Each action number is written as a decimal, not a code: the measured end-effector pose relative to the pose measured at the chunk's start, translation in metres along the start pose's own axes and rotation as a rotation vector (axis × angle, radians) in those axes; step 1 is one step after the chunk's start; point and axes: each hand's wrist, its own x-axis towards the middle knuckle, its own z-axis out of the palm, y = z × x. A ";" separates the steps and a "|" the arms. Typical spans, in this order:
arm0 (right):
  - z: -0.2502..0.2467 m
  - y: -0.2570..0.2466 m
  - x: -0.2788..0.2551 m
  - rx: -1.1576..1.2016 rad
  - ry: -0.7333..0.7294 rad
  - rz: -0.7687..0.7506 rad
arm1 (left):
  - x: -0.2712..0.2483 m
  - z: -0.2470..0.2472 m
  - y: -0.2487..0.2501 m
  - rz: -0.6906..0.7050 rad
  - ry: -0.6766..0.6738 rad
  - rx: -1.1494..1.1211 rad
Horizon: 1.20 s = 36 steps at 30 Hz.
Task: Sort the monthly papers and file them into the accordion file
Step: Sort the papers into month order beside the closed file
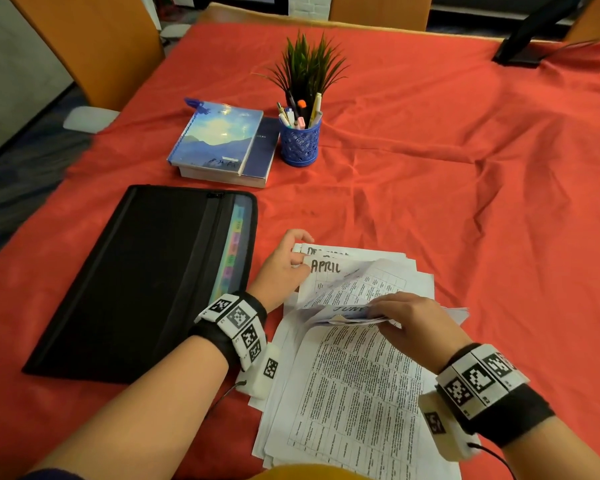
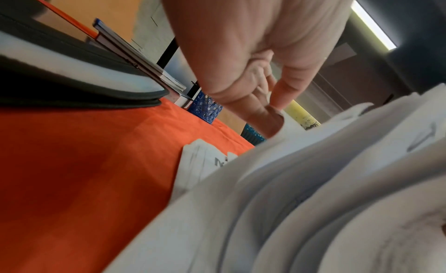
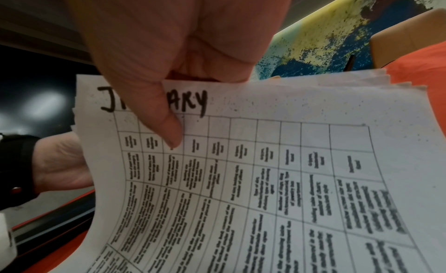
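A stack of white monthly papers (image 1: 354, 393) with printed tables lies on the red tablecloth in front of me. My right hand (image 1: 407, 318) grips the top edge of a lifted bundle of sheets; the right wrist view shows its thumb (image 3: 166, 124) over a sheet headed JANUARY (image 3: 241, 162), and a JUNE heading shows on top. My left hand (image 1: 286, 266) pinches the top left corner of the sheet headed APRIL (image 1: 326, 268), seen close in the left wrist view (image 2: 272, 109). The black accordion file (image 1: 146, 282) lies flat to the left, coloured tabs (image 1: 234, 244) showing along its open edge.
Two stacked blue books (image 1: 222, 143) and a blue pen cup (image 1: 300, 140) with pens stand behind the file, a small green plant (image 1: 307, 64) behind the cup. A black stand (image 1: 530, 32) sits at the far right. Orange chairs (image 1: 94, 46) surround the table.
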 end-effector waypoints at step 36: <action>0.012 0.019 0.022 0.030 0.001 0.010 | -0.001 -0.095 0.046 0.082 0.383 0.308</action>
